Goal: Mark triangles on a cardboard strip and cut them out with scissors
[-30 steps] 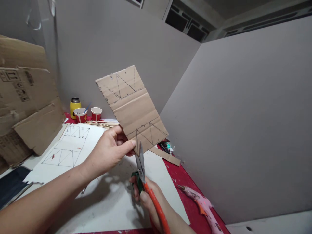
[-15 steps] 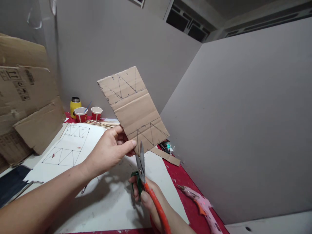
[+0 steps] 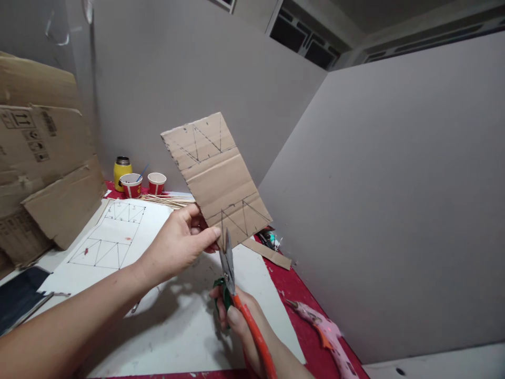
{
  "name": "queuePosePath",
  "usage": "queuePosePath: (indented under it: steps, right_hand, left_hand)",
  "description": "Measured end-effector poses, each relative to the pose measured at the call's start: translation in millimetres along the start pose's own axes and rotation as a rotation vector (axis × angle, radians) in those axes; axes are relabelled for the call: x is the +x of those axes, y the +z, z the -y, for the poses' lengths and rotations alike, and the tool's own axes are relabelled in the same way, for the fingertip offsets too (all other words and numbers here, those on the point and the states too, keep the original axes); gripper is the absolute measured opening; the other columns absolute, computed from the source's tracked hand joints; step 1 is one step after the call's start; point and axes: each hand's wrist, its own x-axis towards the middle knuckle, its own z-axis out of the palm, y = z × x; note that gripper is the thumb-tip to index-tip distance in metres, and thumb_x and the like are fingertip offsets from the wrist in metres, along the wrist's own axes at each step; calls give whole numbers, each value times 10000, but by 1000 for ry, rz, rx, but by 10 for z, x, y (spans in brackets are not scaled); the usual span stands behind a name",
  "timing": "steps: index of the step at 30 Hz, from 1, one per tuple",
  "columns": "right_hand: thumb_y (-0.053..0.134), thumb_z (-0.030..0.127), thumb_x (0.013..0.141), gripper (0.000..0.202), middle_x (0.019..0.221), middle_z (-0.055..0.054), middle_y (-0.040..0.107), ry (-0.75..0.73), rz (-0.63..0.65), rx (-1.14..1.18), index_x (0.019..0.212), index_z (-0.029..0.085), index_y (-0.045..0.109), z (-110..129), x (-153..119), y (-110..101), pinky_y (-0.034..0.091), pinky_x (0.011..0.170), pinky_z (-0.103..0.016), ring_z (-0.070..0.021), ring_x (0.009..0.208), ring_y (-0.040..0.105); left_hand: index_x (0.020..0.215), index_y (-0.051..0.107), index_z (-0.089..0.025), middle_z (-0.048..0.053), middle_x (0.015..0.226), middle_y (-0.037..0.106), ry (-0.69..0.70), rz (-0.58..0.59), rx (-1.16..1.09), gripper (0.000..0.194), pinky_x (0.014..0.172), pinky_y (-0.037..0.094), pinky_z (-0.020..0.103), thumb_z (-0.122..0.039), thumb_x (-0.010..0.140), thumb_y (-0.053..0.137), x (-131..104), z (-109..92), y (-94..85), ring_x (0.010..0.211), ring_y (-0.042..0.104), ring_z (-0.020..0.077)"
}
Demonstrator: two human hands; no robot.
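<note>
A flat cardboard piece (image 3: 221,179) marked with dark zigzag lines is raised above the table, tilted. My left hand (image 3: 185,237) pinches its lower left corner between thumb and fingers. Below it my right hand (image 3: 240,316) is wrapped round the handles of scissors (image 3: 228,263), one green and one orange-red. The scissor blades point up and meet the cardboard's bottom edge close to my left thumb. A paper sheet (image 3: 122,231) with a similar line drawing lies on the table to the left.
Large cardboard boxes (image 3: 39,147) stand at the left. Behind are a yellow jar (image 3: 122,171), two red-and-white cups (image 3: 157,182) and thin wooden sticks (image 3: 168,200). A cardboard strip (image 3: 272,255) and a pink glue gun (image 3: 323,329) lie at the right. A dark item (image 3: 23,295) lies lower left.
The top of the cardboard has tipped slightly down and to the right. Both hands have kept their holds, and the scissors have barely moved.
</note>
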Motion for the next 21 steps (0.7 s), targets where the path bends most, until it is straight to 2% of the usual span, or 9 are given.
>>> queuePosePath:
  steps: [9, 13, 21]
  right_hand:
    - [374, 747, 913, 598, 663, 23, 440, 26, 9, 27, 990, 190, 577, 40, -12, -21, 367, 539, -279, -157, 579, 410]
    - [365, 761, 908, 626, 636, 30, 433, 21, -35, 28, 964, 180, 592, 31, -20, 23, 342, 528, -280, -148, 563, 393]
    - [451, 766, 877, 589, 623, 44, 401, 91, -105, 174, 906, 193, 585, 66, -55, 112, 335, 488, -258, -129, 532, 359]
  left_hand:
    - [849, 643, -146, -19, 658, 703, -5, 7, -23, 159, 563, 564, 233, -172, 732, 747, 3, 1, 2, 570, 666, 123]
    - [858, 646, -144, -22, 675, 708, -26, 9, -27, 186, 577, 571, 239, -153, 710, 758, 2, -5, 1, 580, 669, 123]
    - [873, 651, -146, -20, 689, 707, -19, 13, -29, 197, 590, 574, 252, -159, 708, 758, 2, 0, -10, 591, 666, 125]
